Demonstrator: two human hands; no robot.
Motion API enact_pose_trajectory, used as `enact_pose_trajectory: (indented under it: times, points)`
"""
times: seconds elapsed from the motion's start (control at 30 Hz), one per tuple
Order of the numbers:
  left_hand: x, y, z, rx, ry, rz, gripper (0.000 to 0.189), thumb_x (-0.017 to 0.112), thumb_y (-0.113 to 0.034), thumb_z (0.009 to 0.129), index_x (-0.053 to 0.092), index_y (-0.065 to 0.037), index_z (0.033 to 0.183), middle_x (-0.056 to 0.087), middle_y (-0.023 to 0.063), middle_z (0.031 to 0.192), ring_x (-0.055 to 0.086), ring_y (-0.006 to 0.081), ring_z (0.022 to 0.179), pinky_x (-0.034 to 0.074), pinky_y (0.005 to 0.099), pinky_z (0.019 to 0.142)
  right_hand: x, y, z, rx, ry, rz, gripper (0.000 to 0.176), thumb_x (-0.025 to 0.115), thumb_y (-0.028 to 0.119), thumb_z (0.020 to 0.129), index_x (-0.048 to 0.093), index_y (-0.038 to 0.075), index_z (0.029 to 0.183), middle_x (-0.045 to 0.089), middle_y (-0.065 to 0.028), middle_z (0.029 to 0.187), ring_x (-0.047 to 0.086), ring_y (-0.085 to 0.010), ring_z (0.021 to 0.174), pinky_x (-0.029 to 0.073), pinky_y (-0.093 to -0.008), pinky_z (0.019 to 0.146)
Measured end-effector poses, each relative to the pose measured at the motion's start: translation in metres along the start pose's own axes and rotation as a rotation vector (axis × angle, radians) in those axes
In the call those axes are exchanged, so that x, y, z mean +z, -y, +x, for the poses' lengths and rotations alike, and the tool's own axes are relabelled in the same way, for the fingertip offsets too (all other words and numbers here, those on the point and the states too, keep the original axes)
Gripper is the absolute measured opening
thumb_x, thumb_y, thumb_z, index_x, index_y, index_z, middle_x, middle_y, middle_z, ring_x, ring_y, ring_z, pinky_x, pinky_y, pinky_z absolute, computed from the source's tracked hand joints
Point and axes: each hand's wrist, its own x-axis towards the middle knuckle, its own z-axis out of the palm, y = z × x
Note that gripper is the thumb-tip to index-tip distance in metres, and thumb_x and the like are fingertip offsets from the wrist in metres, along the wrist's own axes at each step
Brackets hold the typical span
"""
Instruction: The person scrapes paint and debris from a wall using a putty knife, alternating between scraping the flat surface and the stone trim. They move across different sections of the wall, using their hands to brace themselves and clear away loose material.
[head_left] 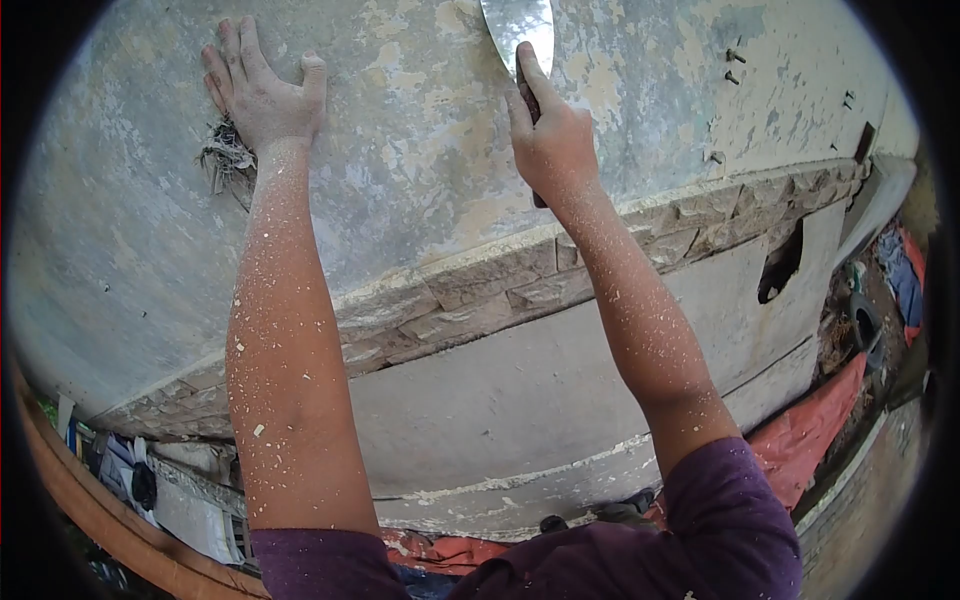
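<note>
My left hand [268, 95] lies flat with spread fingers on the peeling painted wall [400, 150], coated in pale dust. Just below it, a frayed grey tuft [228, 152] sticks out beside my wrist. My right hand [555, 135] is wrapped round the dark handle of a scraper [522, 28], its index finger stretched along the base of the metal blade. The blade points up and lies over the wall. Paint flakes and dust speckle both forearms.
Several bolts [733, 77] stick out of the wall at the upper right. A stone ledge [490, 290] runs below the painted area. Under it is a grey panel with a dark hole [780, 262]. Red sheeting [815, 430] lies lower right; a wooden beam [110, 520] crosses lower left.
</note>
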Motion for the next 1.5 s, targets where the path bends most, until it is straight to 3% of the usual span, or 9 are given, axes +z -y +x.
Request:
enact_pose_trajectory:
  times: [0.2,0.33,0.5,0.7,0.8,0.93,1.07,1.3,1.5]
  points:
    - [-0.004,-0.004,0.000,-0.023,0.001,-0.003,0.077,0.052,-0.042,0.081,0.022,-0.016,0.147,0.020,0.0097,0.153,0.011,0.0349,0.143,0.008,0.0497,0.116,0.010,-0.059,-0.104,0.106,0.267,-0.139,0.054,0.055,0.016,0.092,0.038,0.016,0.143,0.060,-0.0227,0.068,0.062,-0.0320,0.059,0.048,-0.0367,0.060]
    - [-0.004,-0.006,0.000,-0.027,0.008,0.002,0.077,0.053,-0.041,0.080,0.023,-0.017,0.147,0.021,0.0093,0.153,0.012,0.0347,0.143,0.009,0.0499,0.116,0.003,-0.034,-0.037,-0.033,0.049,0.036,0.052,0.051,0.023,0.093,0.036,0.018,0.143,0.060,-0.0219,0.067,0.062,-0.0375,0.062,0.046,-0.0467,0.057]
    - [-0.005,-0.006,0.004,-0.043,0.009,0.036,0.077,0.053,-0.040,0.080,0.022,-0.018,0.147,0.019,0.0076,0.154,0.011,0.0334,0.143,0.009,0.0492,0.116,-0.029,0.009,0.066,-0.179,-0.145,-0.158,0.048,0.053,0.023,0.093,0.043,0.016,0.139,0.064,-0.0237,0.076,0.063,-0.0356,0.062,0.049,-0.0410,0.058]
    - [-0.007,-0.010,0.001,-0.053,0.003,0.035,0.077,0.054,-0.037,0.080,0.021,-0.019,0.147,0.019,0.0057,0.154,0.011,0.0311,0.143,0.010,0.0486,0.117,-0.024,-0.058,-0.066,0.074,0.283,-0.197,0.054,0.054,0.020,0.092,0.037,0.019,0.143,0.058,-0.0215,0.063,0.061,-0.0338,0.056,0.046,-0.0409,0.054]
    - [-0.009,-0.010,-0.001,-0.070,0.008,0.046,0.077,0.054,-0.036,0.080,0.021,-0.019,0.147,0.019,0.0055,0.154,0.012,0.0313,0.143,0.011,0.0488,0.117,-0.026,-0.079,-0.082,0.070,0.251,-0.141,0.054,0.055,0.018,0.092,0.037,0.018,0.143,0.060,-0.0235,0.070,0.061,-0.0377,0.062,0.048,-0.0398,0.059]
    - [-0.010,-0.013,0.003,-0.082,0.032,0.071,0.077,0.054,-0.033,0.078,0.021,-0.019,0.147,0.019,0.0058,0.154,0.012,0.0315,0.143,0.011,0.0490,0.117,-0.055,-0.050,0.019,0.027,0.000,0.000,0.052,0.054,0.017,0.092,0.039,0.019,0.142,0.063,-0.0260,0.081,0.066,-0.0341,0.071,0.049,-0.0364,0.065]
    - [-0.011,-0.014,0.004,-0.076,0.035,0.081,0.077,0.055,-0.029,0.077,0.022,-0.019,0.147,0.019,0.0063,0.154,0.012,0.0314,0.143,0.011,0.0495,0.117,-0.098,0.001,0.129,-0.148,-0.137,-0.236,0.048,0.050,0.028,0.094,0.042,0.020,0.140,0.065,-0.0272,0.094,0.065,-0.0414,0.084,0.052,-0.0457,0.077]
    - [-0.011,-0.017,0.006,-0.103,0.028,0.060,0.077,0.054,-0.029,0.077,0.023,-0.018,0.147,0.019,0.0065,0.154,0.012,0.0317,0.143,0.012,0.0500,0.116,-0.101,-0.034,0.056,0.032,0.117,-0.229,0.050,0.050,0.027,0.093,0.040,0.018,0.142,0.065,-0.0266,0.096,0.064,-0.0410,0.090,0.050,-0.0455,0.081]
    - [-0.013,-0.018,0.004,-0.107,0.041,0.061,0.079,0.054,-0.028,0.076,0.022,-0.018,0.147,0.020,0.0067,0.154,0.013,0.0332,0.143,0.013,0.0509,0.116,-0.122,0.020,0.181,-0.250,-0.165,-0.288,0.042,0.049,0.024,0.093,0.050,0.012,0.134,0.065,-0.0256,0.100,0.066,-0.0390,0.084,0.054,-0.0423,0.077]
